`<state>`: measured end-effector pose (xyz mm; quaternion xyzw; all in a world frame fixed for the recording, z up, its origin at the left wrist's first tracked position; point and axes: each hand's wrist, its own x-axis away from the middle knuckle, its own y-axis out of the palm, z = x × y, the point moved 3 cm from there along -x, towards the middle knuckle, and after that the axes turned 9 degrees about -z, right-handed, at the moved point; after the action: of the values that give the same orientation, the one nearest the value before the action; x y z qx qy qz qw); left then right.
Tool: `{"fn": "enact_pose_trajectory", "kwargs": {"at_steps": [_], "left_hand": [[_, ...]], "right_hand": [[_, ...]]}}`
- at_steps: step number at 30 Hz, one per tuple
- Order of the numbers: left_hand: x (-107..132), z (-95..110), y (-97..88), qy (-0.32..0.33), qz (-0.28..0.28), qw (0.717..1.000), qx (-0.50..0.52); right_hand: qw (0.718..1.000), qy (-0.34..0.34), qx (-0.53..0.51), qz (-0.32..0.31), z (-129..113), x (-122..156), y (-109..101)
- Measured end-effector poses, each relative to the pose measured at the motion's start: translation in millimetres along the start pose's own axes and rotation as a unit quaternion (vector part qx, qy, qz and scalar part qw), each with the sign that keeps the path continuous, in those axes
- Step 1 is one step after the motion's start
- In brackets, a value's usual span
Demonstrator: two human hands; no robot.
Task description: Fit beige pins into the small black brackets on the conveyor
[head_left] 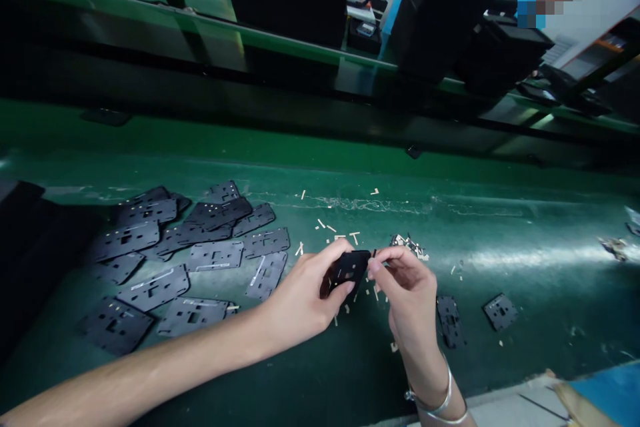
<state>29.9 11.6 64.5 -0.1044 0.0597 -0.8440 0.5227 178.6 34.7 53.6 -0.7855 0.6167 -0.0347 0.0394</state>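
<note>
In the middle of the head view, my left hand [313, 290] is closed around a thin black plastic plate [354, 268] with small cut-outs, held tilted above the bench. My right hand [407, 277] is at the plate's right edge, thumb and forefinger pinched together. A small dark piece [374, 255] shows at those fingertips; its kind cannot be made out. A metal bangle circles the right wrist. Small pale strips [355, 237] lie scattered around and beneath the hands, with a denser heap of scraps [410, 245] just behind the right hand.
Many similar black plates [216, 255] lie overlapping on the green bench [480, 247] at left. Two more plates, one [501, 311] farther right, lie beyond my right hand. A dark raised shelf [300, 87] runs across the back, with black boxes [440, 20] and a person in blue behind.
</note>
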Motion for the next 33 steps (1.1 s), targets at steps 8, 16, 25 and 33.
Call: {"fn": "enact_pose_trajectory", "kwargs": {"at_steps": [8, 16, 25, 33], "left_hand": [[-0.5, 2.4, -2.0, 0.003, -0.004, 1.000, -0.021], [-1.2, 2.0, -2.3, 0.008, -0.005, 1.000, -0.027], [-1.7, 1.1, -1.2, -0.004, -0.031, 0.999, 0.042], [-4.9, 1.5, 0.1, -0.018, -0.066, 0.975, 0.213]], "right_hand": [[1.000, 0.002, 0.004, -0.001, -0.8, -0.3, -0.5], [1.000, 0.006, 0.008, -0.002, 0.3, -1.9, -1.2], [1.000, 0.017, -0.017, -0.004, 1.3, -3.0, -2.8], [0.985, 0.055, -0.157, -0.048, -1.0, -7.5, 0.9]]}}
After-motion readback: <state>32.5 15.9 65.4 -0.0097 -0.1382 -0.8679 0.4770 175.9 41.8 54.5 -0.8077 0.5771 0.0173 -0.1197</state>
